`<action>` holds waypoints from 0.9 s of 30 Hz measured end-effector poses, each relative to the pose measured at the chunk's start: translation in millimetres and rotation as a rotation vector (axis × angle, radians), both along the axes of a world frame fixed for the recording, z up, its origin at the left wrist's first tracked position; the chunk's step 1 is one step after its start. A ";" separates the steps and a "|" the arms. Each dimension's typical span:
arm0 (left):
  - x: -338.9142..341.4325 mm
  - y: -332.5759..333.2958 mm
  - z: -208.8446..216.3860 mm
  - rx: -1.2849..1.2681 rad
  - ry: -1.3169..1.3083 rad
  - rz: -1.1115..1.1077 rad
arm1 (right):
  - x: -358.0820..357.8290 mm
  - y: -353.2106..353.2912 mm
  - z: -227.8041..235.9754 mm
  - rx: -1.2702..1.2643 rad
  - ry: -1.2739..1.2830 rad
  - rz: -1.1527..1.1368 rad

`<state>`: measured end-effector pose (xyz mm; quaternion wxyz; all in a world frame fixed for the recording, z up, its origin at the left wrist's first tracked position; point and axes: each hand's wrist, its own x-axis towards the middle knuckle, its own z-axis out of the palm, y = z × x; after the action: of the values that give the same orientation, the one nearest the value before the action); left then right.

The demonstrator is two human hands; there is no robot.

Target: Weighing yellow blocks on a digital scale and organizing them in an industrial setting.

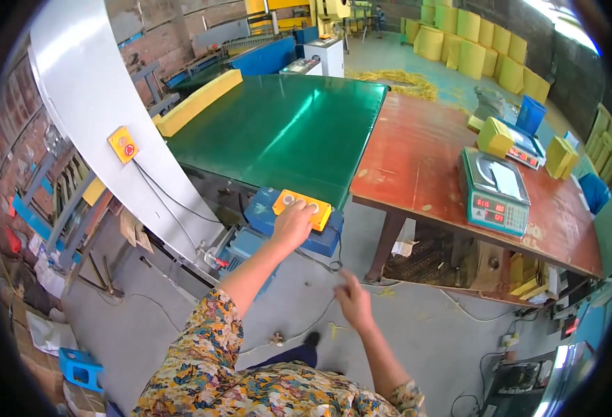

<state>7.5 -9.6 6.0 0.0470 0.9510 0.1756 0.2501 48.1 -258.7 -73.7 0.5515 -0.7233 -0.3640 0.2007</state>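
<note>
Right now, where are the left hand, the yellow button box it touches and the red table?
Left hand (293, 229): head view, its back.
Yellow button box (322, 216): head view, right end.
Red table (417, 156): head view, bare top.

The head-worn fisheye looks down and forward from above the floral sleeves, with the left hand and right hand at close range, the green conveyor belt farther ahead, and stacked yellow blocks distant at upper right.
</note>
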 end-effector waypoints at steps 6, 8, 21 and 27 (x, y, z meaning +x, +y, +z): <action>0.4 20.8 -9.7 -0.111 0.083 -0.003 | 57.3 127.4 84.5 -0.127 -0.550 -0.064; 4.2 23.1 -14.8 -0.163 0.057 -0.065 | 69.3 145.5 80.6 -0.230 -0.556 0.008; 7.6 46.3 -22.8 -0.097 0.008 -0.333 | 42.5 168.3 76.9 -0.412 -0.445 -0.242; 4.8 71.0 -43.9 -0.119 -0.109 -0.398 | 38.1 195.9 74.3 -0.553 -0.478 -0.168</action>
<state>12.3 61.4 -38.0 0.1610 0.9475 -0.0038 0.2763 86.1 -62.9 0.6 0.2491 -0.8986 -0.3541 0.0709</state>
